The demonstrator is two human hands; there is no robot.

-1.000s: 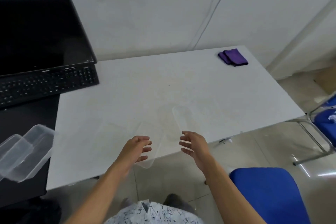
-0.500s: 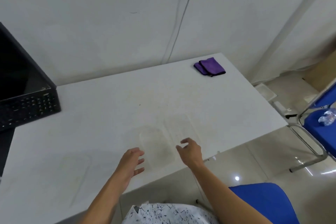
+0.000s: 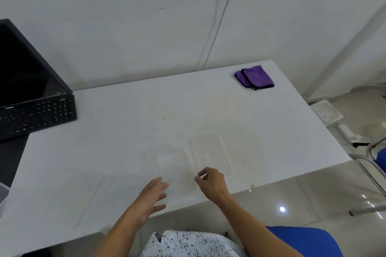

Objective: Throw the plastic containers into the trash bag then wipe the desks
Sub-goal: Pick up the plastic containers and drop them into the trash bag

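A clear plastic container lies on the white desk near its front edge, hard to see against the surface. Beside it on the right lies a flat clear lid or tray. Another faint clear piece lies flat at the front left. My left hand hovers with fingers spread just left of the container, holding nothing. My right hand has loosely curled fingers at the near edge of the flat tray and grips nothing that I can see. No trash bag is in view.
A folded purple cloth lies at the desk's far right corner. A black keyboard and a dark monitor sit at the left. A blue chair stands below me, with another chair frame at the right.
Both hands have moved forward from the desk's front edge to over the clear pieces. The view has swung right, and the stacked containers at the left have left the frame.
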